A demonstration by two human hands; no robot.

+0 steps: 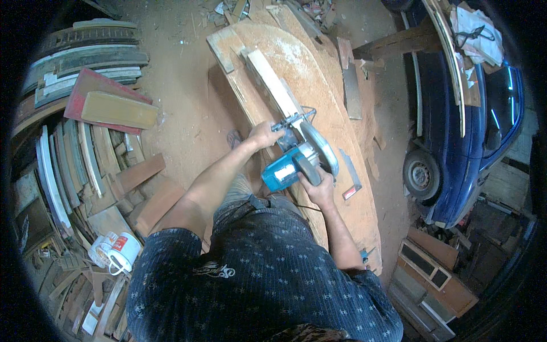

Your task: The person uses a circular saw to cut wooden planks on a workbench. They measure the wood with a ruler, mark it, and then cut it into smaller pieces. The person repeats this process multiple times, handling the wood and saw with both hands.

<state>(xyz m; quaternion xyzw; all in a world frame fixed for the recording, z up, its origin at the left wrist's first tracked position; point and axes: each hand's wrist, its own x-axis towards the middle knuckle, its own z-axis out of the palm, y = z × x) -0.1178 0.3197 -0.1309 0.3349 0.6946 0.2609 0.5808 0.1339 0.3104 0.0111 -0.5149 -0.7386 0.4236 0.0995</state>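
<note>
A teal circular saw (280, 170) sits on a long pale board (268, 77) lying lengthwise on a sawdust-covered wooden workbench (350, 148), near the middle of the head view. My left hand (265, 134) is closed at the saw's front left, on the metal base or guide; exactly which part its fingers hold is partly hidden. My right hand (319, 188) is wrapped round the saw's dark rear handle. A metal strip with a red end (352, 191) lies on the bench to the saw's right. The blade is hidden inside the saw's guard.
Stacked boards (91, 51), loose offcuts (148, 174) and white buckets (119, 251) fill the left side. A blue car (456, 165) stands at the right, with planks and papers (476, 37) above it and panels (433, 273) near it. My legs stand beside the bench's left edge.
</note>
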